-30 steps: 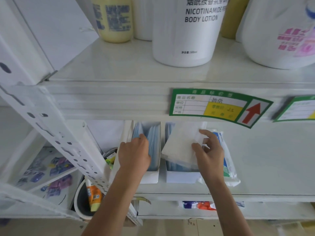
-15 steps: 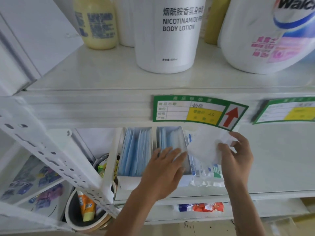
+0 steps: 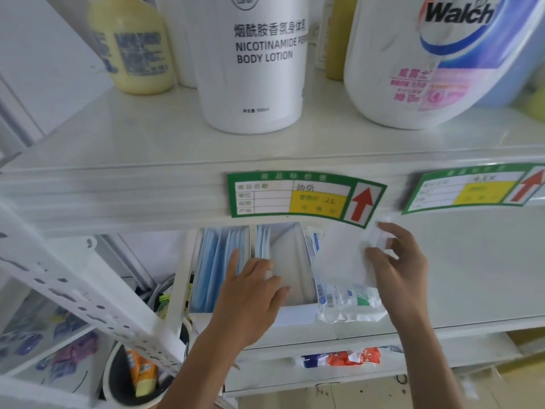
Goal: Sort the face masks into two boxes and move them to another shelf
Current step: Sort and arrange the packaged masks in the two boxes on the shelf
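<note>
On the middle shelf [image 3: 457, 278] stand two white boxes side by side. The left box [image 3: 206, 273] is packed with upright blue face masks [image 3: 218, 261]. The left hand [image 3: 253, 296] rests with fingers extended on the contents of the right box [image 3: 295, 311]. The right hand [image 3: 398, 270] pinches a white mask [image 3: 339, 261], held tilted just above a clear plastic packet [image 3: 348, 302] beside the right box. The right box's contents appear pale, probably masks.

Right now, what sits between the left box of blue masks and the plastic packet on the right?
In the head view, the second white box stands between them, touching the left box and the plastic packet. The left hand rests on it.
</note>
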The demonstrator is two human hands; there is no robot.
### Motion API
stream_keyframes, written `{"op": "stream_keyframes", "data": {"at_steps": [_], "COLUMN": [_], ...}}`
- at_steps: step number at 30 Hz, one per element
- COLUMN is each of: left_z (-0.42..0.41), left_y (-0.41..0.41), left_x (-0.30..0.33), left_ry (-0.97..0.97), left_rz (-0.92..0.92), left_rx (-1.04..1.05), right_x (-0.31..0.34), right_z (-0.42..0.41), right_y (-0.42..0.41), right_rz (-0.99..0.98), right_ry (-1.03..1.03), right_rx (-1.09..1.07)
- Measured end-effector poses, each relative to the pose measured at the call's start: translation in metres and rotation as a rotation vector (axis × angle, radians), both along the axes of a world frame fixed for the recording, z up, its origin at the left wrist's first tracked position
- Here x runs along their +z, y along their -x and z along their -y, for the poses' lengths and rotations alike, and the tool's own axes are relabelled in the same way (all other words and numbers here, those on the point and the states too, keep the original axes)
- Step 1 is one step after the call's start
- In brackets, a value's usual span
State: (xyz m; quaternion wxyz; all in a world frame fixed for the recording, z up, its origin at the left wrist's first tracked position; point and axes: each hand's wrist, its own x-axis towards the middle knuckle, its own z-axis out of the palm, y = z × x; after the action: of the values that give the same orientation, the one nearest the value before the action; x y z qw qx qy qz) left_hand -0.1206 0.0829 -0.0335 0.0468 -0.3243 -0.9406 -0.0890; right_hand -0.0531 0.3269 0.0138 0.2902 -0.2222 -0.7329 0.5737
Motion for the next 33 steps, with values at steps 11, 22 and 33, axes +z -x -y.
{"op": "stream_keyframes", "data": {"at_steps": [11,22,33], "left_z": [0.008,0.007,0.015], "left_y": [-0.007,-0.006,-0.005], "left_x": [-0.008,-0.012,-0.018], "left_ry": [0.003,-0.155,-0.366], "left_rz": [-0.053,-0.054,-0.074], "left_rx": [0.072,0.081,0.011], "right_x": [0.024,0.017,-0.018], "right_z": [0.043,0.094,0.093], "right_y": [0.058,0.084,0.067], "right_rz": [0.614,0.552,0.557], "right_ry": [-0.506,-0.838,-0.878], "right_rx": [0.433,0.390,0.601]}}
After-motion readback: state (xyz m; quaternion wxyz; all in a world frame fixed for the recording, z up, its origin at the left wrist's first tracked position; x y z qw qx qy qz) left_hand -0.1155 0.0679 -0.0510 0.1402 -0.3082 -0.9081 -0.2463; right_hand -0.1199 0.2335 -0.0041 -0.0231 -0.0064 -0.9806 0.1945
